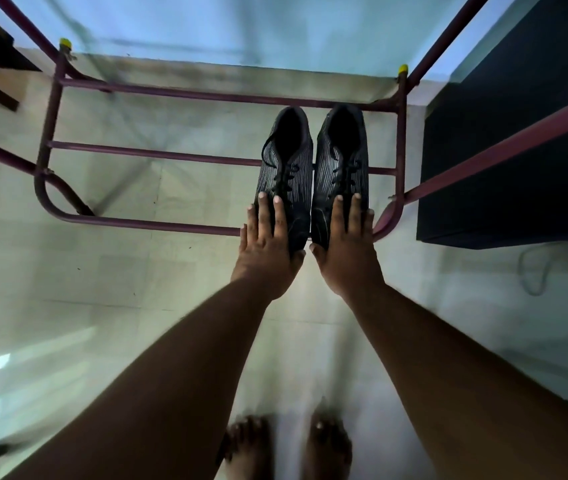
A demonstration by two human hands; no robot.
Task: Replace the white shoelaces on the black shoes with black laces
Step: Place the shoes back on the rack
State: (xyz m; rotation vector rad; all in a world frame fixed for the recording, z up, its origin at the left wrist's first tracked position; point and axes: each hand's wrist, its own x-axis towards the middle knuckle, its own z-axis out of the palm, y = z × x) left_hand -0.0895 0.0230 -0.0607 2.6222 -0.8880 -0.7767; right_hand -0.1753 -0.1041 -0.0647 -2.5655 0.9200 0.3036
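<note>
While both hands rest on them, two black shoes (312,171) sit side by side on the lower rails of a maroon metal rack (158,152), toes toward the person.

Head view: the left hand (268,237) lies flat on the toe of the left shoe (284,174), fingers (278,216) straight and spread, gripping nothing; the right hand (345,244) lies likewise on the right shoe (341,171), fingers straight. Both shoes carry black laces (284,174); each opening shows only darkness. The rack holds these two shoes alone. Two yellow caps (65,42) top its rear posts. Two bare feet (289,445) stand on the pale tiled floor (102,271); a dark cabinet (518,161) stands at right.
</note>
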